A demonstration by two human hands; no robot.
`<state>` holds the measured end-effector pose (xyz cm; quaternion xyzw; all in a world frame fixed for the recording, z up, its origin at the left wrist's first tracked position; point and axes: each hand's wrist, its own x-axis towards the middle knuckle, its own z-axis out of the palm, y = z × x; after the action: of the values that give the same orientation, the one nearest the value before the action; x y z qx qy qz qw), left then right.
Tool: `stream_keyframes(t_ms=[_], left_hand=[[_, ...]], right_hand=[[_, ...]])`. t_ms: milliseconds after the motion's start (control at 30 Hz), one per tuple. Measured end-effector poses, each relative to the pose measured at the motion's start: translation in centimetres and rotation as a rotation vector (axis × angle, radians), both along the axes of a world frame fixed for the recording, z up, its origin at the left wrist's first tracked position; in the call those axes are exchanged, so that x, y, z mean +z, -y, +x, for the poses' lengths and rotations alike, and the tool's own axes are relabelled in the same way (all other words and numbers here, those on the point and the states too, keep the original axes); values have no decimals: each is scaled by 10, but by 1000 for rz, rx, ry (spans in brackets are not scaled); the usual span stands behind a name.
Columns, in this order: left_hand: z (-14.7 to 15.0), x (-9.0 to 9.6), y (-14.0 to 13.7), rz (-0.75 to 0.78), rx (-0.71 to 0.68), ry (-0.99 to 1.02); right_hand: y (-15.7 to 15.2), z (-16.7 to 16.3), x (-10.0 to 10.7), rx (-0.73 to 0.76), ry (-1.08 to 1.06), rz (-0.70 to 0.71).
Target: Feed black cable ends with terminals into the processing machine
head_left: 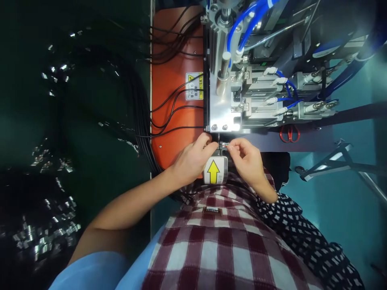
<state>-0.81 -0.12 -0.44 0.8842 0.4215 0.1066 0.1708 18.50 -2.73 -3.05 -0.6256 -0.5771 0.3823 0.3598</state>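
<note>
My left hand (193, 155) and my right hand (248, 163) meet at the front edge of the machine. Between their fingertips runs a thin wire end (223, 145), with small light and reddish strands. My left thumb and forefinger pinch it from one side, while the right fingertips are closed on its other side. How the strands split is too small to make out. Just below the hands sits a label with a yellow arrow (213, 171). Above them is the shiny metal plate (225, 112) of the machine.
Black cables (143, 117) lie over the orange panel (178, 90) and hang at its left edge. Loose cables with shiny ends (42, 237) lie on the dark green surface. Red-handled scissors (289, 134) rest right of my hands. Pneumatic cylinders (263, 110) with blue hoses fill the upper right.
</note>
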Motion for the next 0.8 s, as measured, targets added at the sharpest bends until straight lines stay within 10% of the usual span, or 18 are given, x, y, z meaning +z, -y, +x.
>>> stream_keyframes(t_ms=[233, 800], left_hand=[[2, 8, 0, 8, 4, -42], [1, 10, -3, 91, -34, -84]], right_hand=[[-5, 1, -8, -47, -396, -226], [-9, -10, -9, -89, -503, -269]])
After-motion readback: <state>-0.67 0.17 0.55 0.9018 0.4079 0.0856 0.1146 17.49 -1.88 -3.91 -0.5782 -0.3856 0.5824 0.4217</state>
